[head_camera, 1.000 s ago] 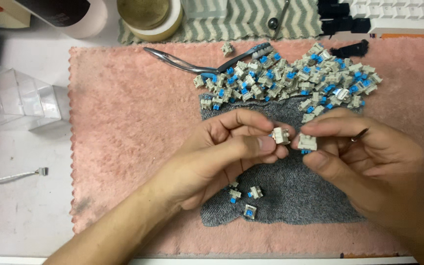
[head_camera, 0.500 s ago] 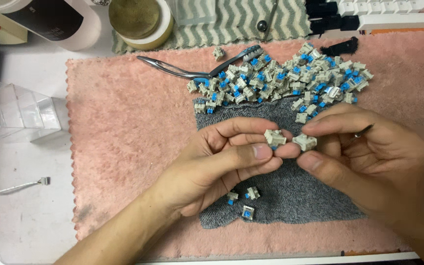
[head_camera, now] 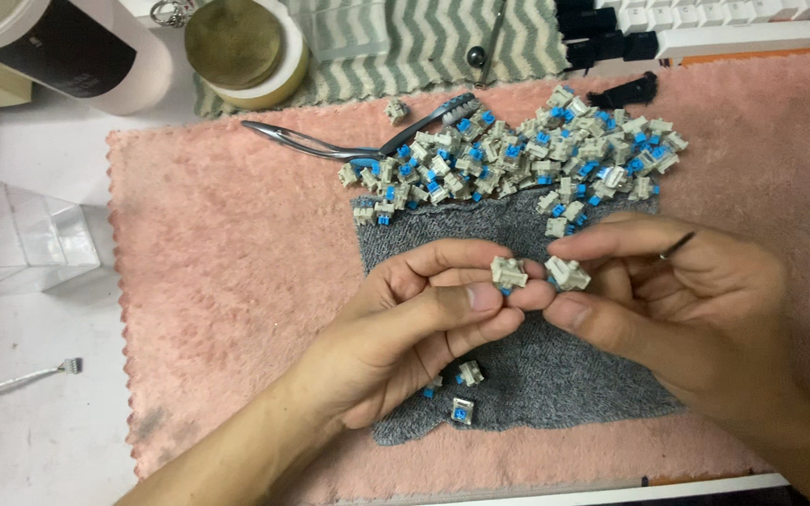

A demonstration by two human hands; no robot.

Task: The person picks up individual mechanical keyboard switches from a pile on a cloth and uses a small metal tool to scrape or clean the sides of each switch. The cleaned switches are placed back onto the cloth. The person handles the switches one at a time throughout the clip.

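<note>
I see two beige key switches pinched side by side over the middle of the grey cloth (head_camera: 536, 375). The left switch (head_camera: 509, 273) sits between thumb and forefinger of my left hand (head_camera: 414, 328), grip narrow and closed on it, a bit of blue stem showing under it. The right switch (head_camera: 567, 273) is held the same way by my right hand (head_camera: 696, 309), thumb below, forefinger on top, closed tight on it. The two switches are just beside each other, nearly touching; I cannot tell if they make contact. A thin dark tool (head_camera: 677, 245) pokes out between the right hand's fingers.

Under the left hand, near the cloth's near edge, lie a few loose switches (head_camera: 462, 409), blue stems up or sideways. Along the cloth's far edge and onto the pink towel (head_camera: 227, 281) runs the big pile of switches (head_camera: 517, 159), beige housings with blue stems, jumbled. One stray switch (head_camera: 396, 111) sits alone just past the pile, toward the towel's far edge. Metal pliers (head_camera: 330, 145) lie at the pile's left end, handles partly under the switches.

Off the towel's left edge: clear plastic boxes (head_camera: 21, 239) and a thin white cable (head_camera: 21, 378) on the white worktop (head_camera: 39, 440). At the far left corner, a dark cylinder with a white rim (head_camera: 67, 52) and a round tin (head_camera: 241, 47). Behind, a striped green cloth (head_camera: 424, 42). At the far right corner, a keyboard (head_camera: 705, 28).
</note>
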